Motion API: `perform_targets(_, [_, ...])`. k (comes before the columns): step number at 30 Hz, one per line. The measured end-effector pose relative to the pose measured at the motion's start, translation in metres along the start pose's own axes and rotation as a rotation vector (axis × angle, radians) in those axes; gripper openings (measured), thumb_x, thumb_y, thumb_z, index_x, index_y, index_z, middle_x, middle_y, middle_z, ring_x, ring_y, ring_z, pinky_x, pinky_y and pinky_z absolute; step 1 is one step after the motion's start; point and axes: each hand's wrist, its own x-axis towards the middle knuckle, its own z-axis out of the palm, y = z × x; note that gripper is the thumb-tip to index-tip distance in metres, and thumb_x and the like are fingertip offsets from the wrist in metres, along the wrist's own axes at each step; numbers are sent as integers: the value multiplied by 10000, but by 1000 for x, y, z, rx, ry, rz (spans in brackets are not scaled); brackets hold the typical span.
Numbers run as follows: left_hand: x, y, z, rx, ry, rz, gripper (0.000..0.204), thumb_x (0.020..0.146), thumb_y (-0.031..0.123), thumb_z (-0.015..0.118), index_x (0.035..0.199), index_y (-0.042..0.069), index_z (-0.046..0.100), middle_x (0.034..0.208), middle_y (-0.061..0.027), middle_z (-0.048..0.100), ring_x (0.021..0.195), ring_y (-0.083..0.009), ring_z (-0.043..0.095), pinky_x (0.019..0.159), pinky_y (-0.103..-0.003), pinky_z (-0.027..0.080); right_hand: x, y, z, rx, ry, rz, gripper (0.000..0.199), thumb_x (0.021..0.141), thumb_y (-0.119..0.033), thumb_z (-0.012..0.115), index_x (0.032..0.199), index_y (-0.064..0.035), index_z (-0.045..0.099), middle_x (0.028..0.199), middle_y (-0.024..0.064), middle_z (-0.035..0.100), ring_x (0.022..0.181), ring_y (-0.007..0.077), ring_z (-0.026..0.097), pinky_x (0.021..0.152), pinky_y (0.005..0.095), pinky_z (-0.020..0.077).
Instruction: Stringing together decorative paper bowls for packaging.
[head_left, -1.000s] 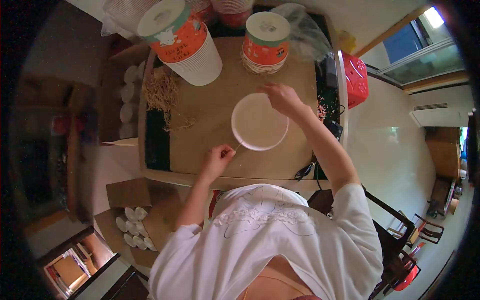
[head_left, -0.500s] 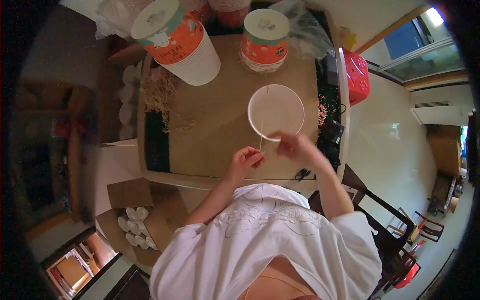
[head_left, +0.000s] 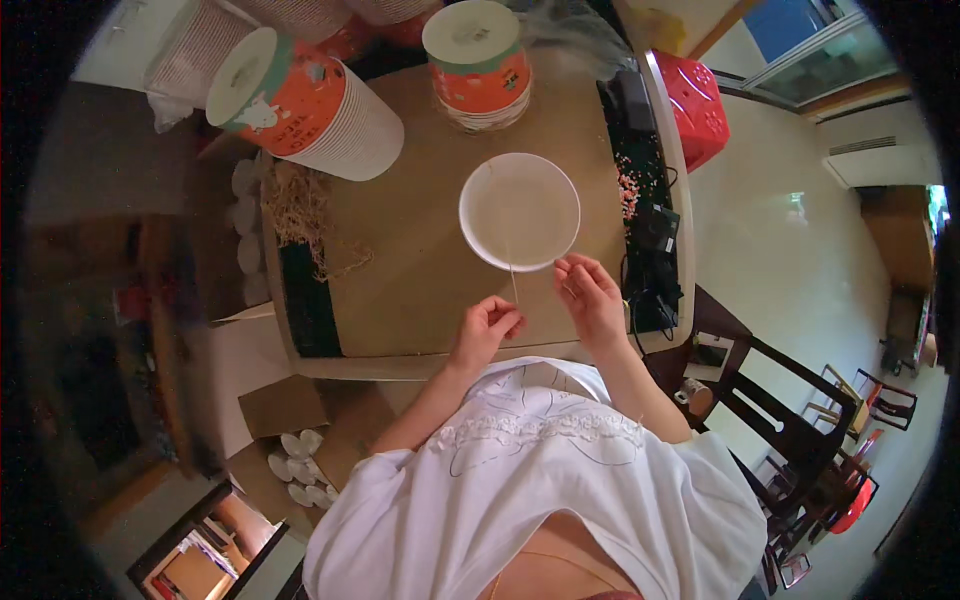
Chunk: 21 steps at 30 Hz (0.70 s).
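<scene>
A round white paper tub (head_left: pixel 520 212) stands mouth-up near the middle of the table, a thin strand lying over its near rim. Between the pinched fingers of my left hand (head_left: pixel 487 330) is the lower part of this pale thin string (head_left: pixel 514 285), just in front of the tub. My right hand (head_left: pixel 592 298) is to the right, fingers bent and tips pressed together beside the tub's near right rim. Whether those tips hold anything is too small to make out.
Stacked orange, green and white tubs (head_left: pixel 340 120) lean at the back left; a shorter stack (head_left: pixel 480 75) stands behind the tub. Tangled brown strings (head_left: pixel 303 215) lie at left. Small pink and white bits (head_left: pixel 628 190) and a black device (head_left: pixel 657 228) edge the right, beside a red stool (head_left: pixel 690 110).
My right hand has come down and slowed beside the tub's rim, its fingers drawn together. My left hand still pinches the string. The whole view has shifted a little.
</scene>
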Motion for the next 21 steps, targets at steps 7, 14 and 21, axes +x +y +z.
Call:
perform_targets(7, [4, 24, 1, 307, 301, 285, 89, 857, 90, 589, 911, 21, 606, 728, 2, 593, 623, -52, 501, 556, -196, 418, -13, 4, 17, -32, -201, -29, 140, 879, -34, 466, 994, -84, 402, 662, -3, 405, 594, 95, 370, 540, 220, 283])
perform_targets(14, [9, 49, 13, -281, -16, -30, 120, 844, 124, 621, 910, 24, 635, 688, 24, 568, 563, -27, 452, 471, -182, 330, -35, 24, 19, -387, -346, -50, 176, 901, -50, 470, 1043, -99, 378, 751, -16, 450, 655, 64, 399, 582, 200, 343])
perform_targets(21, [15, 52, 3, -39, 102, 150, 160, 827, 56, 612, 985, 41, 630, 789, 18, 610, 557, -19, 440, 463, -154, 335, -29, 26, 9, -686, -177, -244, 119, 909, -98, 521, 989, -69, 439, 655, -46, 413, 559, 40, 351, 492, 188, 273])
